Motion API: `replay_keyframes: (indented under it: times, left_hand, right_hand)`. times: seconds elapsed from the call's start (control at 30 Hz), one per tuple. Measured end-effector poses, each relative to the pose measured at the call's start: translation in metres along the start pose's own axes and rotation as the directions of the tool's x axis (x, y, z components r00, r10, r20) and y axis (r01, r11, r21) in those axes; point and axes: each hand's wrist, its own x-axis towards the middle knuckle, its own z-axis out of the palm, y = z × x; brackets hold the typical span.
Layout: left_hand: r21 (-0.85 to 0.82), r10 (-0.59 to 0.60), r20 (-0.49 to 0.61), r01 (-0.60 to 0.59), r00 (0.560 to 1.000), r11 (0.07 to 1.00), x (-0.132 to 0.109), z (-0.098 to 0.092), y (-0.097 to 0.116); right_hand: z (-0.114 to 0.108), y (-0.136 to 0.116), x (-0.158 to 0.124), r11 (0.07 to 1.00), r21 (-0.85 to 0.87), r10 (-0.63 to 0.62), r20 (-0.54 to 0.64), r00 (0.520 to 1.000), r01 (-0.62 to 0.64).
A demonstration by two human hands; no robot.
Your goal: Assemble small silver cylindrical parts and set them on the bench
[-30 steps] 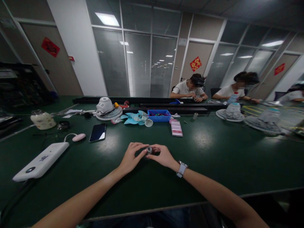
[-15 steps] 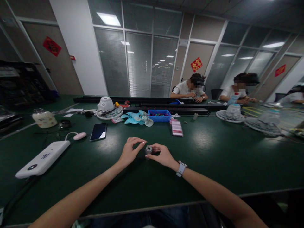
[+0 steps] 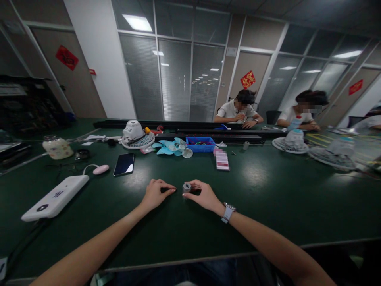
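A small grey metal cylinder (image 3: 186,189) with dark holes in its top stands upright on the dark green table (image 3: 166,242). My right hand (image 3: 204,194) grips it from the right between thumb and fingers, a watch on the wrist. Just left of the cylinder, apart from it, my left hand (image 3: 157,193) is closed in a pinch, its fingertips low over the table. Whatever those fingertips hold, if anything, is too small to make out.
Beyond my hands lie a phone (image 3: 124,164), light blue fan blades (image 3: 169,147), a blue tray (image 3: 200,144) of small parts and a white fan housing (image 3: 133,131). A white power bank-like device (image 3: 56,198) lies left. Two people sit across at the right.
My left hand has moved left and down, away from the top of the cylinder, and its thumb and finger have come together. My right hand stays on the cylinder.
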Motion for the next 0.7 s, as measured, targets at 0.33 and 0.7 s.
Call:
replay_keyframes:
  times: [0.33,0.7]
  left_hand:
    - [-0.063,-0.100,-0.097,0.094,0.990,0.994,0.005,0.000,0.000]
    - [-0.045,-0.088,-0.078,0.085,0.993,0.995,0.003,-0.004,0.006]
  right_hand:
    - [-0.023,0.016,0.013,0.700,0.650,0.408,-0.025,0.913,-0.295]
    - [-0.034,0.016,0.020,0.314,0.858,0.672,0.102,0.734,-0.407]
